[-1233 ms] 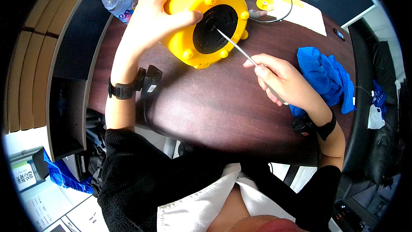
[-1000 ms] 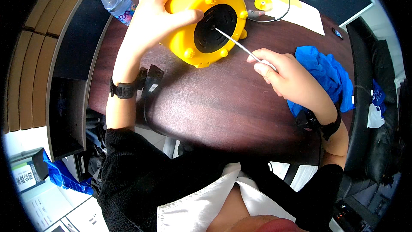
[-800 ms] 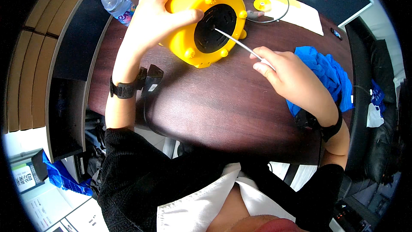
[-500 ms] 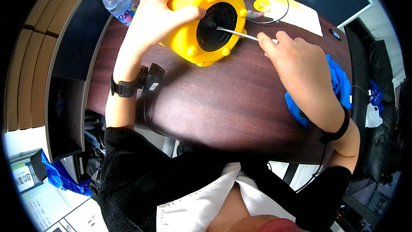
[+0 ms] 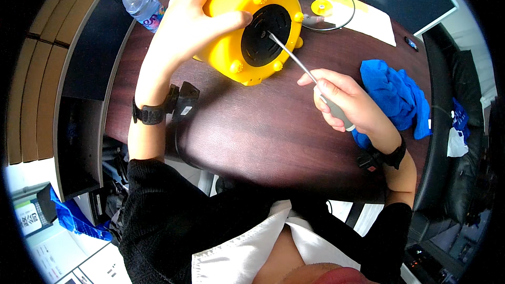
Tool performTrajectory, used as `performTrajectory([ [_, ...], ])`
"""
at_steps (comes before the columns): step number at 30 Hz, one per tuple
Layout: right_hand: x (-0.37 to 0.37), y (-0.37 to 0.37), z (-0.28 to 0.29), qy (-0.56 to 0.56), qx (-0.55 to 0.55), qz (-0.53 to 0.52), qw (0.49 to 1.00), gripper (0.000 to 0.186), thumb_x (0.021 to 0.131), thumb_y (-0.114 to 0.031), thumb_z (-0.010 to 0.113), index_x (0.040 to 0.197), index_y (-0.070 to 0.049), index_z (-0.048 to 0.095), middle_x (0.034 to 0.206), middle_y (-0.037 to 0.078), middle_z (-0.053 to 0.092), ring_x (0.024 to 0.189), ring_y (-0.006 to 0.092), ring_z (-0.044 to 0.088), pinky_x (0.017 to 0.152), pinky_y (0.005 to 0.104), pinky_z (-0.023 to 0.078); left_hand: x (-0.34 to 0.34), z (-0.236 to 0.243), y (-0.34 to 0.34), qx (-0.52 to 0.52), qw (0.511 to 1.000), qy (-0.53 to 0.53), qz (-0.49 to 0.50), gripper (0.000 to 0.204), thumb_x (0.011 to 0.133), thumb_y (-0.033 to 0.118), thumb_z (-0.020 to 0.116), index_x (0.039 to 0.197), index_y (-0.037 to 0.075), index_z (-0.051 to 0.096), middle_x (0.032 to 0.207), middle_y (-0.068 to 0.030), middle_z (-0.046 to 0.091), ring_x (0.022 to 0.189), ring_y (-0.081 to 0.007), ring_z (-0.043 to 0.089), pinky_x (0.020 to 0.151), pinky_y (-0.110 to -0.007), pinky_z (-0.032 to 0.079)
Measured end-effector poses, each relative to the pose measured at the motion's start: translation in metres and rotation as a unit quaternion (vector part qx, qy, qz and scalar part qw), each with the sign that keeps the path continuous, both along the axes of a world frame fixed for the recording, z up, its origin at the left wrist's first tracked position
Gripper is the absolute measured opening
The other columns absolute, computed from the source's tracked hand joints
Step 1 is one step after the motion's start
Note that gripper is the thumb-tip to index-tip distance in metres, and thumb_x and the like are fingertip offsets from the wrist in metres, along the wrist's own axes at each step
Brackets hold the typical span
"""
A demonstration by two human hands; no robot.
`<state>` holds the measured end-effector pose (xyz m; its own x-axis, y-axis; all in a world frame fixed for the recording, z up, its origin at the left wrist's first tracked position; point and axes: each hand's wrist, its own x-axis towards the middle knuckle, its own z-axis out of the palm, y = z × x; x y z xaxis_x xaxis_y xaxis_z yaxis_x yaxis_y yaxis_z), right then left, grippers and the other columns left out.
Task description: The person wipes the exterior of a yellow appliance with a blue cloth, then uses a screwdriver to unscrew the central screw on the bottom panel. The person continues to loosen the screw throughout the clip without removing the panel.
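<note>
Tipped on its side at the far part of the table is a rounded yellow plastic appliance (image 5: 223,60), its underside facing me. Small yellow feet ring a black slotted round plate (image 5: 276,21) in the middle of that underside. My left hand (image 5: 197,26) grips its left side, fingers over the top and thumb reaching to the edge of the black plate. In my right hand (image 5: 350,94) is a screwdriver (image 5: 297,59) with a grey handle, held at a slant. Its tip lies against or just in front of the plate near the centre; I cannot tell whether it touches a screw.
On the dark wood table (image 5: 252,131), a glass lid (image 5: 336,13) with a yellow knob lies beyond the appliance, over a pale sheet (image 5: 376,21). A water bottle (image 5: 141,8) stands far left. A blue cloth (image 5: 394,92) is bunched at right, near a small dark object (image 5: 411,43).
My right hand has dropped and turned palm-up, so the screwdriver now slants down toward me instead of lying nearly level. The blue cloth shows more. My left hand keeps its grip.
</note>
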<state>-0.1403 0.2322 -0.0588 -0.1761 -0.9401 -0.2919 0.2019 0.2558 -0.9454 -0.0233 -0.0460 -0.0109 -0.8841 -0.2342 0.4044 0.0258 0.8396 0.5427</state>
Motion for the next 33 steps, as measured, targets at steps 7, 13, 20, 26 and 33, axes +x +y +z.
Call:
performTrajectory([
  [7,0.000,-0.003,-0.008,0.007,0.006,0.000,1.000,0.029,0.103,-0.020,0.037,0.123,-0.003,0.051,0.067,0.000,0.045,0.042,0.0037,0.041,0.036,0.0178,0.034,0.000,0.003,0.002,0.011,1.000,-0.001,-0.008,0.069,0.074,0.036,0.066,0.131,0.000,0.051,0.129,-0.0148,0.049,0.119,-0.0259,0.051,0.100,-0.034,0.040],
  [13,0.002,-0.004,-0.010,0.025,-0.006,-0.005,1.000,0.029,0.103,-0.020,0.038,0.124,-0.003,0.051,0.067,0.000,0.045,0.043,0.0036,0.041,0.037,0.0178,0.035,0.000,0.000,0.002,0.026,1.000,0.003,-0.004,0.068,0.074,0.034,0.066,0.131,0.000,0.050,0.130,-0.0141,0.049,0.119,-0.0250,0.051,0.099,-0.033,0.041],
  [20,0.002,-0.003,-0.010,0.041,-0.006,-0.011,0.999,0.030,0.103,-0.021,0.039,0.124,-0.004,0.051,0.068,-0.001,0.045,0.043,0.0030,0.041,0.037,0.0176,0.034,0.000,0.000,0.003,0.026,1.000,0.005,-0.012,0.068,0.075,0.035,0.066,0.131,0.000,0.050,0.129,-0.0141,0.049,0.118,-0.0245,0.051,0.099,-0.033,0.041],
  [26,0.002,-0.005,0.004,0.136,0.034,-0.014,0.990,0.026,0.101,-0.020,0.045,0.120,-0.006,0.054,0.063,-0.002,0.044,0.043,0.0042,0.041,0.038,0.0195,0.034,0.005,0.025,0.025,-0.024,0.988,-0.098,0.118,0.085,0.066,0.051,0.067,0.132,0.001,0.049,0.136,-0.0197,0.044,0.124,-0.0350,0.044,0.103,-0.047,0.038],
  [33,0.001,-0.006,0.019,0.427,0.014,-0.001,0.904,0.026,0.093,-0.022,0.058,0.114,-0.005,0.058,0.064,0.009,0.055,0.055,0.0211,0.058,0.051,0.0329,0.047,0.000,0.001,0.003,-0.015,1.000,0.004,0.004,0.066,0.076,0.039,0.065,0.129,0.002,0.053,0.127,-0.0141,0.051,0.116,-0.0260,0.053,0.098,-0.034,0.042],
])
